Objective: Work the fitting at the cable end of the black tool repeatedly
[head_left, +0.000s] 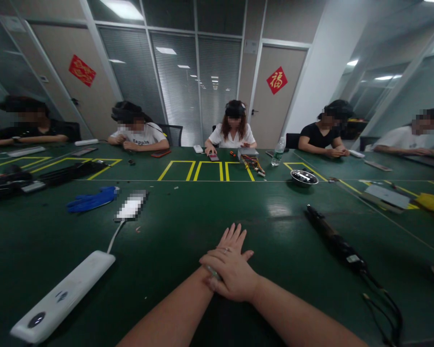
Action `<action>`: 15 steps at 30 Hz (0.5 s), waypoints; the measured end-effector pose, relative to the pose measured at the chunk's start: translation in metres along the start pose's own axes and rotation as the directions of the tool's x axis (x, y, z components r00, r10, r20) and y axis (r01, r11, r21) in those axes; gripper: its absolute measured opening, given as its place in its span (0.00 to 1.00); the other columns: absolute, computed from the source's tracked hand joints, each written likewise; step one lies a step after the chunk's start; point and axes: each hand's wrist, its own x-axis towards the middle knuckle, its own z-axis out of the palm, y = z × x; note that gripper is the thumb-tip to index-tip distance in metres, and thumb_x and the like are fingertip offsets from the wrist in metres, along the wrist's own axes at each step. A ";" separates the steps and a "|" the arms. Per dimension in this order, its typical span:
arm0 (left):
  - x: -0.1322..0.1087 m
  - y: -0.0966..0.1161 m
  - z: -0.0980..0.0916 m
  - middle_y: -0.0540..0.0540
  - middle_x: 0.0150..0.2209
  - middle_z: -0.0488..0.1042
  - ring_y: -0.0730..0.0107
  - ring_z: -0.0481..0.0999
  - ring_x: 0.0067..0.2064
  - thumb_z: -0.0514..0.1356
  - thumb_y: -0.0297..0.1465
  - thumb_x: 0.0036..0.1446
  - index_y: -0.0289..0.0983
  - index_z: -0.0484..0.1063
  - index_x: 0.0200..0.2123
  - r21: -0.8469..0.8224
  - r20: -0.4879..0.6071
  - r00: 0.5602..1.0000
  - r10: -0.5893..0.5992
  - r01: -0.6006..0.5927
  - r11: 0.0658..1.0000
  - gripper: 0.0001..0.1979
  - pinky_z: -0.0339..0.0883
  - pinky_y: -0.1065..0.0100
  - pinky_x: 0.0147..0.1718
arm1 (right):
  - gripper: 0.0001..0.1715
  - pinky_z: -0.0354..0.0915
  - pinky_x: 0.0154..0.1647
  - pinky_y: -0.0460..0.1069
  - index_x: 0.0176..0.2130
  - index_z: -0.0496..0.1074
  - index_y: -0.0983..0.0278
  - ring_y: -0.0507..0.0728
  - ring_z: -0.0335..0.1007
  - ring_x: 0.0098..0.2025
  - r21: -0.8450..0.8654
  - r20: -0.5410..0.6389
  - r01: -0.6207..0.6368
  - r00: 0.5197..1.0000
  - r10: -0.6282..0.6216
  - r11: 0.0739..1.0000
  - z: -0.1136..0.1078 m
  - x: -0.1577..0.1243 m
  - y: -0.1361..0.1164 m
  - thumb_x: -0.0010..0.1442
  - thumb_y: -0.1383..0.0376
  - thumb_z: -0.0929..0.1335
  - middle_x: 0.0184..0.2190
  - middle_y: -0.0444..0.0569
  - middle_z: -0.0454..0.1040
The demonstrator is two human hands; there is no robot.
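My left hand (pixel 233 237) lies flat on the green table (pixel 188 308), palm down, with its fingers stretched forward and holding nothing. Across its back and wrist rests my right hand (pixel 237 274), its fingers curled over the left wrist. A ring (pixel 226 249) shows on one finger of the right hand. A pale greenish band, looking like a bangle (pixel 214 273), shows at the left wrist between the right thumb and fingers; part of it is covered. Nearest on the left is a white power bank-like device (pixel 63 299), joined by a cable to a phone (pixel 131 206) with a blurred screen.
A blue glove (pixel 93 199) lies at the left. A black rod-like tool with cables (pixel 336 241) is to the right. Farther back are a metal bowl (pixel 304 178), a water bottle (pixel 278 152) and a metal box with wires (pixel 248 155). Several people sit across the table.
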 end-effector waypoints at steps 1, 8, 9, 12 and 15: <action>0.000 -0.001 0.001 0.39 0.68 0.42 0.52 0.38 0.69 0.49 0.51 0.61 0.36 0.48 0.66 0.006 0.015 1.000 0.014 -0.014 1.000 0.37 0.43 0.51 0.64 | 0.25 0.52 0.60 0.55 0.57 0.63 0.62 0.59 0.62 0.55 -0.014 -0.014 -0.042 0.999 0.041 0.999 -0.001 0.000 0.000 0.63 0.57 0.61 0.53 0.52 0.70; 0.002 0.005 0.004 0.48 0.69 0.44 0.48 0.35 0.68 0.56 0.39 0.57 0.45 0.48 0.66 -0.018 -0.004 1.000 0.022 -0.022 1.000 0.35 0.34 0.48 0.66 | 0.22 0.50 0.61 0.56 0.58 0.64 0.56 0.58 0.57 0.60 -0.142 -0.020 -0.187 0.982 0.186 0.972 -0.023 -0.009 0.004 0.65 0.60 0.60 0.58 0.48 0.65; 0.001 0.006 0.002 0.48 0.68 0.44 0.48 0.35 0.68 0.56 0.38 0.57 0.45 0.49 0.66 -0.019 0.012 1.000 0.024 -0.023 1.000 0.35 0.34 0.48 0.66 | 0.24 0.50 0.62 0.56 0.59 0.62 0.55 0.58 0.56 0.61 -0.165 -0.015 -0.191 0.981 0.191 0.968 -0.030 -0.014 0.008 0.65 0.60 0.60 0.59 0.48 0.64; 0.000 0.009 -0.009 0.43 0.69 0.43 0.48 0.37 0.68 0.51 0.44 0.60 0.40 0.48 0.66 -0.016 0.060 0.998 0.013 -0.012 1.000 0.34 0.38 0.45 0.65 | 0.28 0.50 0.62 0.57 0.63 0.57 0.56 0.59 0.54 0.62 -0.291 -0.163 -0.398 0.917 0.365 0.870 -0.061 -0.046 0.040 0.64 0.58 0.59 0.62 0.50 0.60; -0.002 0.011 -0.022 0.41 0.68 0.43 0.49 0.40 0.68 0.45 0.51 0.62 0.39 0.48 0.66 -0.047 0.074 0.997 0.002 0.002 0.999 0.35 0.44 0.45 0.63 | 0.37 0.51 0.60 0.62 0.64 0.52 0.69 0.67 0.51 0.63 -0.357 -0.530 -0.811 0.585 0.614 0.464 -0.098 -0.109 0.090 0.63 0.52 0.59 0.64 0.63 0.53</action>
